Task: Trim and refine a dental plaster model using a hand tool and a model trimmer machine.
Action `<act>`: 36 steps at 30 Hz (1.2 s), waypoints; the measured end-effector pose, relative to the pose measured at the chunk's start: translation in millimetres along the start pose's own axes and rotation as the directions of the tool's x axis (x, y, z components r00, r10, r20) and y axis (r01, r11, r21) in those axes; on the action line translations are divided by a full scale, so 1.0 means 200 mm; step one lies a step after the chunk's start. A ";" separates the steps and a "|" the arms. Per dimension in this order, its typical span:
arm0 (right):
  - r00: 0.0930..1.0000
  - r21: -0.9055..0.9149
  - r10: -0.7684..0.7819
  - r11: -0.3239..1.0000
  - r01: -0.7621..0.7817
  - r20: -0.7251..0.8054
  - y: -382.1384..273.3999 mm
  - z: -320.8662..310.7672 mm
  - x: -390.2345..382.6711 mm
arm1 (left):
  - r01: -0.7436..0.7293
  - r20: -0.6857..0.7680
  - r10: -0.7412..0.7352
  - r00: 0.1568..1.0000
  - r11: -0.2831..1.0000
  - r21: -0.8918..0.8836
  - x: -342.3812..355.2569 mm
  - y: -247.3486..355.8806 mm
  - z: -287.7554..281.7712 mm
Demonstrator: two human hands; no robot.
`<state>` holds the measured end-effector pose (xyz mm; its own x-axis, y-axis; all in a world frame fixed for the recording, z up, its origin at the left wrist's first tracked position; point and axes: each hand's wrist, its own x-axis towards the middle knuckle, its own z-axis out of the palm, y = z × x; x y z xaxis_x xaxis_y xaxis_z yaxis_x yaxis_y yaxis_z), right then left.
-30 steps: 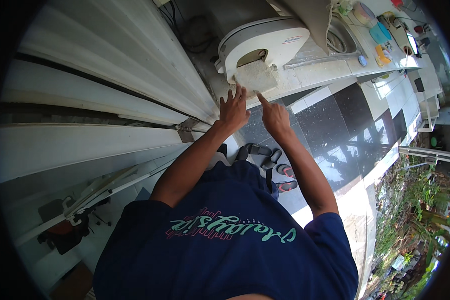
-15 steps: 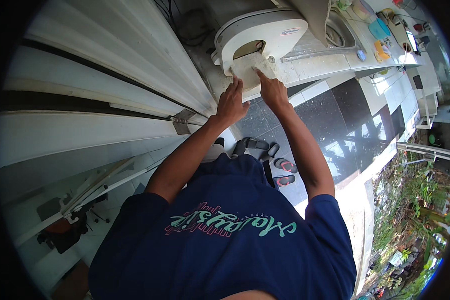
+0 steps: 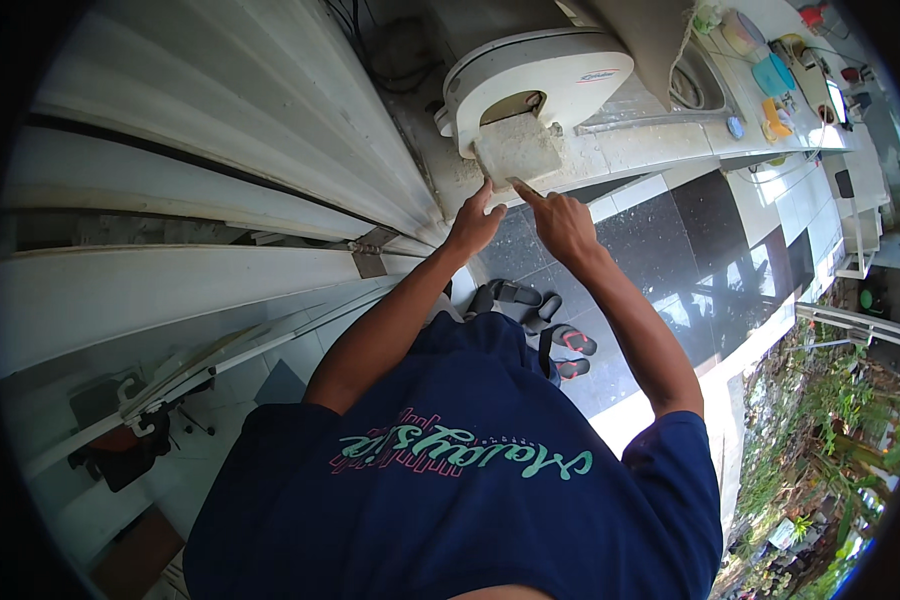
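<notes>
A white rounded machine (image 3: pixel 580 72) with an arched opening stands on the tiled counter at the top. From the opening a flat, rough greyish tray (image 3: pixel 520 148) juts toward me, with pale dust and crumbs around it. My left hand (image 3: pixel 476 222) is at the tray's near left corner, its index finger stretched out and thumb apart. At the near edge, my right hand (image 3: pixel 564 222) points its index finger, while its other fingers look curled. Both fingertips appear to touch the tray's edge or lie just beside it; I see nothing held in either hand.
A metal sink (image 3: pixel 695 80) lies right of the machine, with a blue bowl (image 3: pixel 772 75) and yellow item (image 3: pixel 775 118) beyond it. White folding panels (image 3: pixel 220 120) stand close on my left. Black slippers (image 3: pixel 515 292) and red-strapped flip-flops (image 3: pixel 573 340) lie on the floor below.
Both hands have drawn back slightly, from over the tray to its near edge. Their fingertips are now closer together. The view has shifted a little.
</notes>
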<state>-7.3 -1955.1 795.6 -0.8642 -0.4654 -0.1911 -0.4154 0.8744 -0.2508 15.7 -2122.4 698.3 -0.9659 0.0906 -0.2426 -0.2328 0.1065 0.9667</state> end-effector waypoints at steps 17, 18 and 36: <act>1.000 -0.040 0.016 0.999 -0.016 -0.020 0.36 -0.19 0.17 | 0.044 0.121 -0.042 0.992 0.999 -0.020 -0.07 0.12 -0.08; 0.998 0.004 -0.049 0.999 0.048 0.028 0.34 -0.19 0.19 | 0.057 0.139 -0.050 0.989 0.997 -0.044 -0.07 0.12 -0.09; 0.997 0.219 -0.016 0.975 0.033 -0.078 0.05 0.07 -0.02 | 0.170 0.103 -0.143 0.984 0.926 -0.338 -0.09 0.13 -0.05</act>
<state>-4.2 -1947.3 780.9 -0.8772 -0.4668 -0.1122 -0.3710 0.8074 -0.4588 26.1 -2130.6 727.7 -0.9058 0.1759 -0.3855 -0.4180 -0.2209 0.8812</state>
